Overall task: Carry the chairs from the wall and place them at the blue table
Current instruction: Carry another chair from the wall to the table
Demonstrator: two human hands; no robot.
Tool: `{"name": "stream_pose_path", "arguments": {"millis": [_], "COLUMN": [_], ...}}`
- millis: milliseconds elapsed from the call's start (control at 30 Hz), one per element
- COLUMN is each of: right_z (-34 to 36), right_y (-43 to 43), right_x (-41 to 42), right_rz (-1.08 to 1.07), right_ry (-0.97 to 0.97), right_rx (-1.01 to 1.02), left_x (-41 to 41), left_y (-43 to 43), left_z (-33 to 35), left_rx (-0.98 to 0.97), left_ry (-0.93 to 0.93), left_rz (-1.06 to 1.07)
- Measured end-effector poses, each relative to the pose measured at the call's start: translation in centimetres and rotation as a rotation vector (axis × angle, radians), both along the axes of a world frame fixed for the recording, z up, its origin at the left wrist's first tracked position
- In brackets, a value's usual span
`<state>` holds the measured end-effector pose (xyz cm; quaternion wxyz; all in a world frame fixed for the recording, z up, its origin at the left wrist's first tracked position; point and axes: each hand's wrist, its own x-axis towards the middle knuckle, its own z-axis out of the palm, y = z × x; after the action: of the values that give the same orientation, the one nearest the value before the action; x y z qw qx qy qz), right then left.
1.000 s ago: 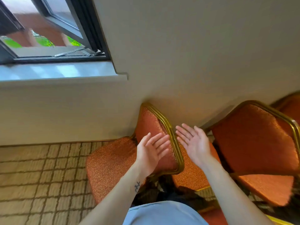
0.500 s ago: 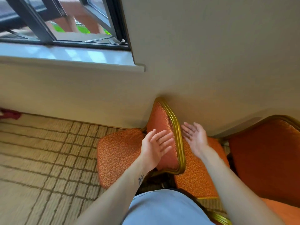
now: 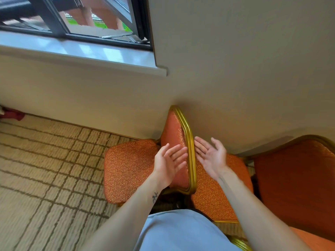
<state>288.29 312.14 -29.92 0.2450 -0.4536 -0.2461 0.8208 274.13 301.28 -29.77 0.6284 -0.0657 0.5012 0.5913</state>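
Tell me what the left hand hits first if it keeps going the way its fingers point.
Probably the gold metal frame of the orange upholstered chair back; the left hand is open, depth unclear.

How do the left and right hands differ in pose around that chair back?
The left hand shows its back to the camera, in front of the orange padded side of the chair back; the right hand shows its palm, on the other side of the gold frame. The left hand's fingers lie close together; the right hand's thumb is spread apart. Both are open, flanking the back; neither grips it.
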Motion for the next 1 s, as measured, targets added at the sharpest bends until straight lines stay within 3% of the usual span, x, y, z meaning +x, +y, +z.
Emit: {"name": "stream_pose_path", "arguments": {"millis": [267,567,833,1000], "right_z": [3.2,6.1,8.7,10.0], "right_y": [-2.9,-6.7,-11.2,-12.6], "right_x": [-5.6,-14.8,-24.9,-29.6], "right_rz": [0.194,0.471,0.747,0.901], "right_ry": [0.104,0.200,0.248,0.249], "right_rx": [-0.011,-0.072,-0.033,0.064], "left_x": [-5.0,-9.6,-16.1,-18.9], "left_y": [-4.0,-11.3,-16.4,-18.1], "left_z": [1.0,5.6,7.4,7.4], "left_rx": [0.027,0.031,-0.197,-0.398], "left_ry": [0.077,0.440,0.659,0.972], "left_rz": [0.224,0.302,0.553,0.525]}}
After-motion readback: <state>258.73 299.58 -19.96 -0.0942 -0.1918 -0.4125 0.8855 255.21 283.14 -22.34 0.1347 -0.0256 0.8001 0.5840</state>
